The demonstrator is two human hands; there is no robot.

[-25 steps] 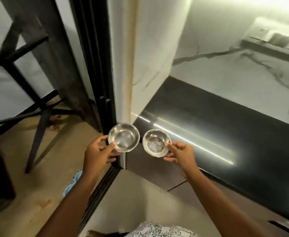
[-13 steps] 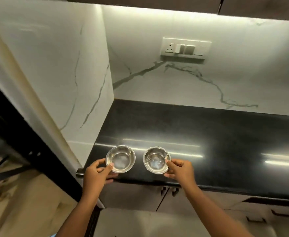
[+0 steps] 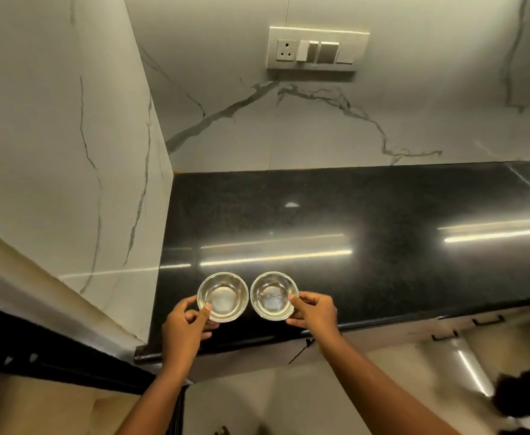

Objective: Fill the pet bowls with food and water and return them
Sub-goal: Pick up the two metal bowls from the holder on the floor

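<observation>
Bowls [image 3: 223, 297] now lower, over countertop [image 3: 351, 215], shiny, empty.

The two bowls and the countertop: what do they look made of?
Left bowl and right bowl: likely polished steel, silvery with mirror glare. Countertop: seemingly polished black speckled stone, perhaps granite, reflecting light strips sharply.

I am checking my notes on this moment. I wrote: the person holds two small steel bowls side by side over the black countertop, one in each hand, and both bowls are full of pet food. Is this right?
Not quite. The head view shows the left bowl and right bowl hold no food; their shiny steel bottoms are visible. The rest stands: left hand and right hand each hold one, side by side over the black countertop.
</observation>
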